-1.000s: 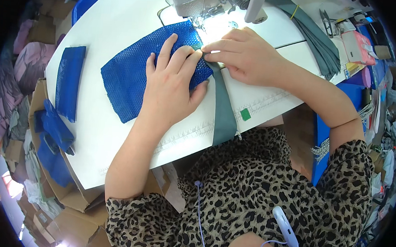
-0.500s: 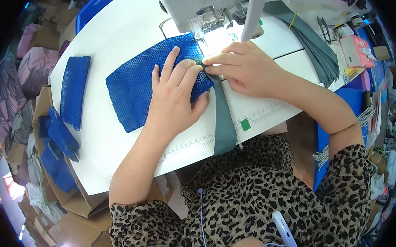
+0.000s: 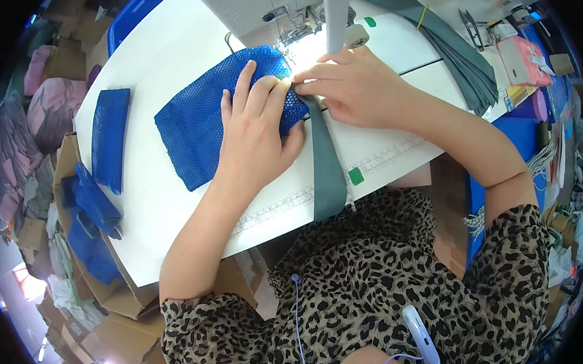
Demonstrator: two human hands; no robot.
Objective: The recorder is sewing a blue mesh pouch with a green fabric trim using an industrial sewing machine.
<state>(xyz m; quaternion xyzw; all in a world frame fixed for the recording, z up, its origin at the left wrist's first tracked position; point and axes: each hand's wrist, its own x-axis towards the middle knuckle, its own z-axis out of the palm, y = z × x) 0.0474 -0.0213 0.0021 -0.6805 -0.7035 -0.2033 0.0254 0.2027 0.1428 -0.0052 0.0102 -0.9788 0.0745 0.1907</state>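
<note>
While blue mesh piece [image 3: 192,130] is being held flat on white table [image 3: 147,240] by left hand [image 3: 258,131], fingers spread apart, its right edge is being lit beneath sewing machine [image 3: 248,8]. Grey-green strip [image 3: 326,174] is being touched at upper end by right hand [image 3: 369,90]; whether fingertips are being clamped on it cannot be told. Folded blue mesh [image 3: 110,139] is being seen well apart, at left.

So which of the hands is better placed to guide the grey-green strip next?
Probably the right hand: it is at the upper visible part of the grey-green strip, by the blue mesh, near the sewing machine head. The left hand is spread over the mesh, seemingly better for steadying it.
</note>
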